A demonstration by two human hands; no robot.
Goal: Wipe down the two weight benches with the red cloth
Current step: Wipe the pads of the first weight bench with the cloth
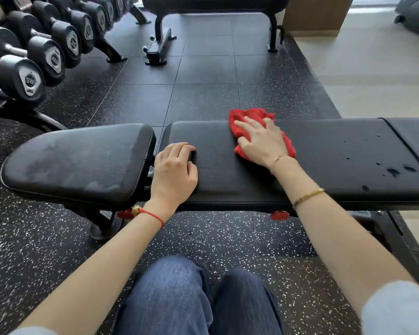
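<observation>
- Kneeling or crouching close to the near bench (324, 165), the person shows denim-clad knees (179, 298) at the bottom of the view, over speckled rubber floor (46, 238).
- Both forearms reach forward over the floor onto the padding; the left wrist carries a red string bracelet (153, 215), the right forearm and wrist thin gold bracelets (309, 197).
- The left hand (174, 172) rests palm-down on the near-left corner of the long pad, just beside the gap to the seat pad (78, 163); its fingers are curled under at the tips and its grip closes on nothing.
- The right hand (261, 141) lies flat with fingers spread, pressing the red cloth (240, 126) against the long pad; the grip is open, not pinching.
- The red cloth is bunched under that hand, near the far edge of the pad, with part of it over that edge.
- Water droplets (394, 170) sit on the pad to the right of the cloth, and the seat pad shows dull smeared patches.
- Beyond the near bench, black floor tiles (203, 68) lead to a rack of dumbbells (32, 78) on the left.
- Farthest off, the second bench (215, 3) stands crosswise at the top of the view, well apart from the near one.
</observation>
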